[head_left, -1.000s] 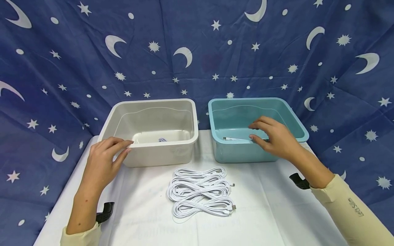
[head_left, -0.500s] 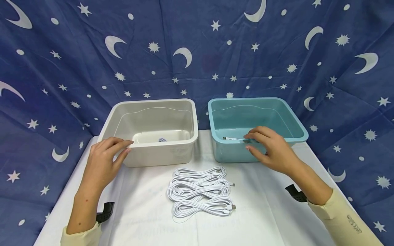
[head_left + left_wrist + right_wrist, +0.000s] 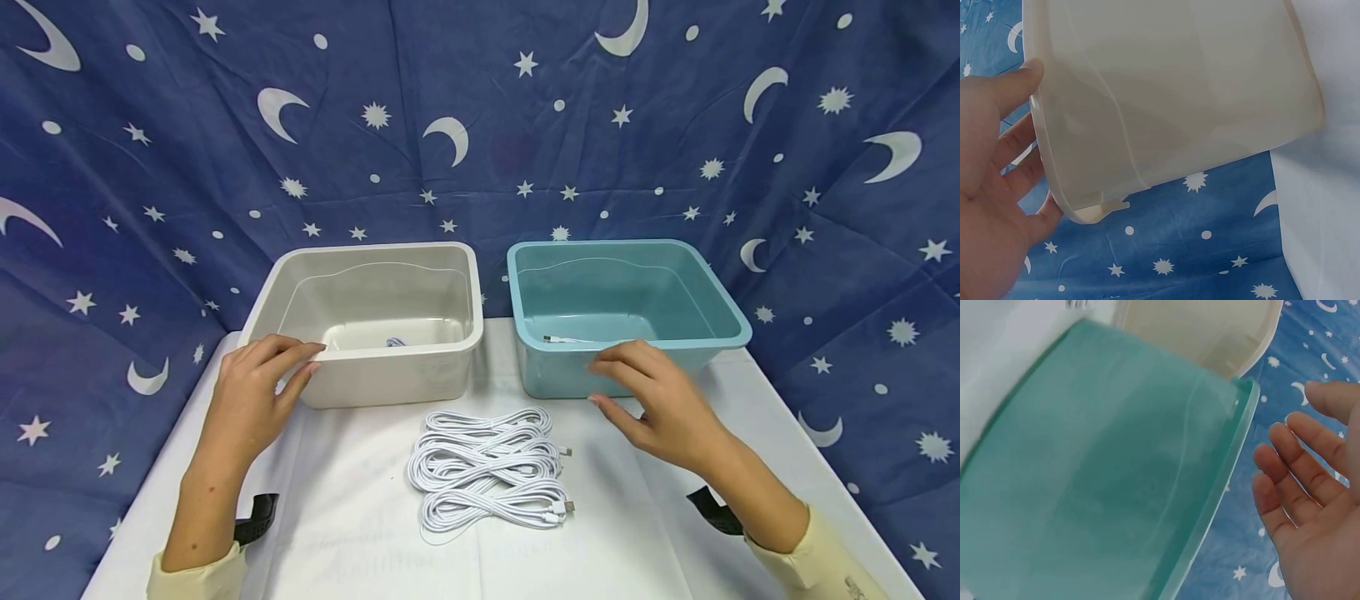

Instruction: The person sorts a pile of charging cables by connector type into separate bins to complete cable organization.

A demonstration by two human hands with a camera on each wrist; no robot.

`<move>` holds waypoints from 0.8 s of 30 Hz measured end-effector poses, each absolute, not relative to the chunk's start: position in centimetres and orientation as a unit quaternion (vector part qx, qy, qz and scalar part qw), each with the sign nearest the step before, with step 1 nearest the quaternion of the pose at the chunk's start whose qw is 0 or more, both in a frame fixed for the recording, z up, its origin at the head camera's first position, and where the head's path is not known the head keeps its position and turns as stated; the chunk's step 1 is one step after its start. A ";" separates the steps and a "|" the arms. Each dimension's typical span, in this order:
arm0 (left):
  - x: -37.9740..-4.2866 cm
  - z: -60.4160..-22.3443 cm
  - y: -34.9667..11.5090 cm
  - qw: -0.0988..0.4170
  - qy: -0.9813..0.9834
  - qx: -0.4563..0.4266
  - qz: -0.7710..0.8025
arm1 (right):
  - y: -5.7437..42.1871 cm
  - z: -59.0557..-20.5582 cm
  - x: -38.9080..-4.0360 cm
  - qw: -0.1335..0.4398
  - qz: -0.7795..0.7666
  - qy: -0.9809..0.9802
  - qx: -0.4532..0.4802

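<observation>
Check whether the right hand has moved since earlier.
Yes: against the teal bin, the right hand has drawn back, lower in the head view.

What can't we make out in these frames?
- Head view: white cable in the teal bin, mostly hidden by that bin's front wall.
- Head view: small item in the pale bin, partly hidden by its front wall.
- Head view: sleeve lettering, cut off by the bottom edge.
- Head view: table cables, strands hidden by overlapping loops.

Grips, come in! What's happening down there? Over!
Left grip holds grey bin rim. Right grip open, empty, apart from blue bin. Bundled white cables on table; nothing else seen covering them.
</observation>
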State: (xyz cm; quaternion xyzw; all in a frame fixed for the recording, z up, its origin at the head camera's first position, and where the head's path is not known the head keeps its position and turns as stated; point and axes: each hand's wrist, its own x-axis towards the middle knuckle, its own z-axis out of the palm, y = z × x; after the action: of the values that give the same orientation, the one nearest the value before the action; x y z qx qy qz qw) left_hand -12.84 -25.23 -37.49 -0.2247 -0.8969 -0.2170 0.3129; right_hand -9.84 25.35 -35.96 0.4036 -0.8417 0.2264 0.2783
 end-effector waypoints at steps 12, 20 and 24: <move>-12.8 -37.5 -25.2 0.312 -0.897 -0.228 -0.215 | 22.4 -38.9 -7.5 0.253 0.250 -0.836 0.419; -12.9 -37.6 -25.2 0.313 -0.897 -0.226 -0.214 | 20.8 -40.3 -6.9 0.228 0.246 -0.840 0.426; -12.9 -37.5 -25.3 0.315 -0.897 -0.228 -0.213 | 19.8 -41.0 -6.6 0.225 0.246 -0.835 0.439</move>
State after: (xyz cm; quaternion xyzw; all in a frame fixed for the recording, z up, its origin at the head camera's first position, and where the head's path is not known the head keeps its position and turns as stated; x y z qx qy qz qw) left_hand -12.90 -25.25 -37.51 -0.2275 -0.8966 -0.2131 0.3146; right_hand -6.62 19.79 -41.02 0.4387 -0.8345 0.2458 0.2251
